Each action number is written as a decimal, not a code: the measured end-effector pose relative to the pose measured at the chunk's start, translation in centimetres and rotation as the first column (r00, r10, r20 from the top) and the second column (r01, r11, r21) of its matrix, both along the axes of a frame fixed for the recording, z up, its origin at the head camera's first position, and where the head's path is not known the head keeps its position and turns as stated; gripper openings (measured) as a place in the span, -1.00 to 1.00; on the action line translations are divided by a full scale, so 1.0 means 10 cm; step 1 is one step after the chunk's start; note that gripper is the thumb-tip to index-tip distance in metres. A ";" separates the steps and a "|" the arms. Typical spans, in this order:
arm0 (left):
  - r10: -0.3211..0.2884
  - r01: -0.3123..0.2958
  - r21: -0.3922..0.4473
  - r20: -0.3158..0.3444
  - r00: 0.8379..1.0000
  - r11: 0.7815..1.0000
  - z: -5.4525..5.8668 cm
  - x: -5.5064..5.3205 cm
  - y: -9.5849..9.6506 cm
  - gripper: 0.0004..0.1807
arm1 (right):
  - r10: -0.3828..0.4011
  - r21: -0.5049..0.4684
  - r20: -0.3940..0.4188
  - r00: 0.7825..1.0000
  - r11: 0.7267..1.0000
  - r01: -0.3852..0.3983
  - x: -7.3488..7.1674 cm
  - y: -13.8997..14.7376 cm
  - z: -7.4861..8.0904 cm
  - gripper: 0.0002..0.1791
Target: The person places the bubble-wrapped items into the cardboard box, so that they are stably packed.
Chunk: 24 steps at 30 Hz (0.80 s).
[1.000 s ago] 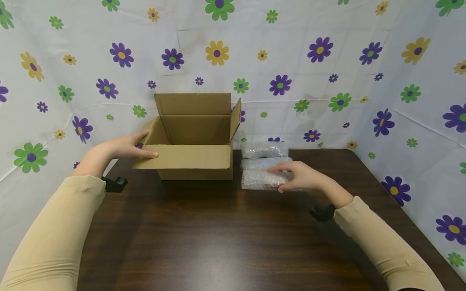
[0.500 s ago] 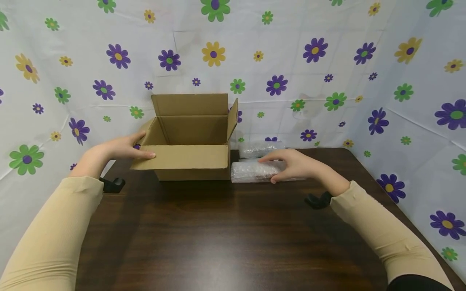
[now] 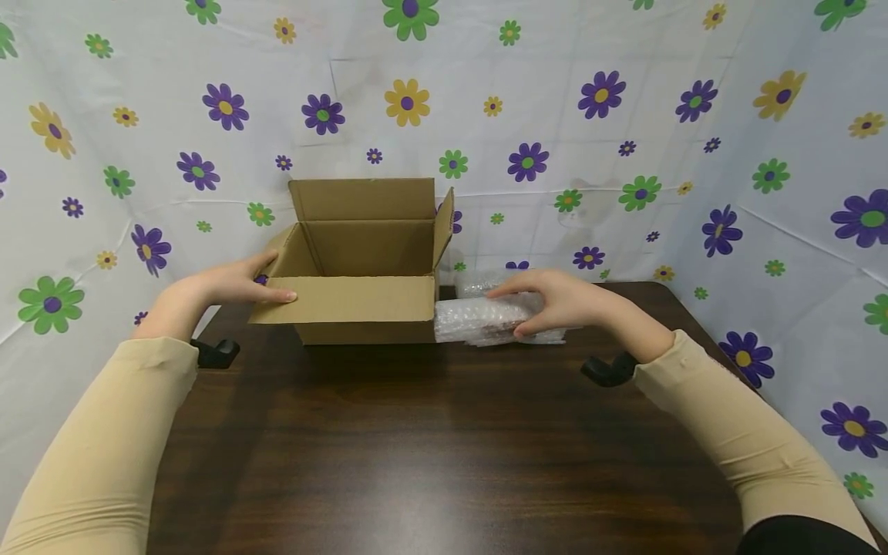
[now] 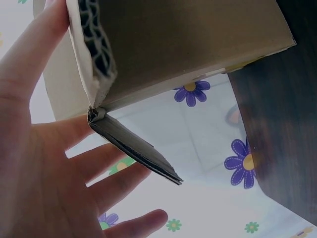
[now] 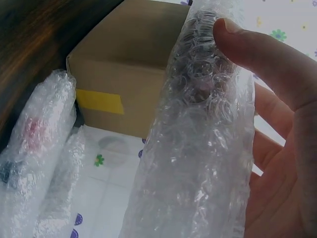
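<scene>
Shifted toward ten o'clock since the earlier frame: one packet point(image 3: 463, 317), at four o'clock of the box point(image 3: 361, 299). I note right hand point(image 3: 558, 301) holding it, left hand point(image 3: 232, 284) gripping the box at nine.

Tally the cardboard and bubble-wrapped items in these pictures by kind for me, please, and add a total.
Cardboard box: 1
Bubble-wrapped packages: 3 (one held in the right hand, two lying near the box)
Total: 4
</scene>
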State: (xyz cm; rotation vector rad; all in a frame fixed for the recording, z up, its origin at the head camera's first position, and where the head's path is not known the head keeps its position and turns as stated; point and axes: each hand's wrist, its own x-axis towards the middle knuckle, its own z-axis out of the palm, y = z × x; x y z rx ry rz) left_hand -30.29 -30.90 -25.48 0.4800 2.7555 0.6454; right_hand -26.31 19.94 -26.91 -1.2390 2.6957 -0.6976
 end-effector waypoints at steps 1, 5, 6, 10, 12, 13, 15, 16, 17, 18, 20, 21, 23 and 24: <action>0.001 -0.001 -0.001 0.000 1.000 1.000 0.00 0.00 0.00 0.13 | -0.004 0.003 -0.002 1.000 1.000 0.004 0.00 0.01 0.01 -0.33; 0.004 -0.004 0.002 -0.005 1.000 1.000 0.01 0.00 0.01 0.14 | -0.007 0.000 -0.009 1.000 1.000 0.007 0.01 0.04 0.04 -0.33; 0.000 0.000 -0.001 -0.004 1.000 1.000 0.00 0.01 0.01 0.15 | -0.008 -0.001 -0.005 1.000 1.000 0.008 0.01 0.05 0.05 -0.33; -0.009 0.009 -0.009 0.006 1.000 1.000 0.00 0.01 0.00 0.17 | 0.002 -0.006 0.005 1.000 1.000 -0.002 0.01 0.08 0.10 -0.32; -0.011 0.011 -0.010 0.005 1.000 1.000 0.00 0.01 0.01 0.16 | 0.007 -0.007 0.004 1.000 1.000 -0.007 0.01 0.08 0.14 -0.33; -0.011 0.011 -0.006 0.005 1.000 1.000 0.00 0.01 0.01 0.15 | 0.007 -0.005 0.001 1.000 1.000 -0.007 0.01 0.08 0.16 -0.33; -0.012 0.012 -0.011 0.003 1.000 1.000 0.00 0.01 0.02 0.15 | 0.001 0.003 -0.006 1.000 1.000 -0.001 0.01 0.08 0.22 -0.34; -0.012 0.012 -0.014 0.002 1.000 1.000 0.00 0.01 0.02 0.15 | -0.001 0.010 -0.012 1.000 1.000 0.001 0.00 0.08 0.25 -0.34; -0.012 0.012 -0.020 0.002 1.000 1.000 0.00 0.02 0.02 0.15 | -0.003 0.016 -0.017 1.000 1.000 0.003 0.00 0.07 0.28 -0.34; -0.013 0.013 -0.024 0.006 1.000 1.000 0.01 0.02 0.02 0.15 | -0.005 0.021 -0.022 1.000 1.000 0.006 -0.01 0.06 0.32 -0.34; -0.011 0.012 -0.037 0.008 1.000 0.999 0.02 0.02 0.03 0.15 | -0.003 0.022 -0.027 1.000 1.000 0.003 -0.02 0.04 0.39 -0.34; -0.012 0.013 -0.037 0.009 1.000 0.999 0.02 0.03 0.03 0.15 | 0.003 0.019 -0.032 0.999 1.000 -0.002 -0.03 0.02 0.43 -0.34; -0.012 0.012 -0.040 0.007 1.000 0.999 0.03 0.03 0.04 0.14 | 0.012 0.010 -0.032 0.999 1.000 -0.012 -0.04 -0.03 0.50 -0.34; -0.011 0.012 -0.044 0.006 1.000 0.999 0.03 0.03 0.04 0.14 | 0.021 0.005 -0.033 0.999 1.000 -0.020 -0.04 -0.06 0.53 -0.34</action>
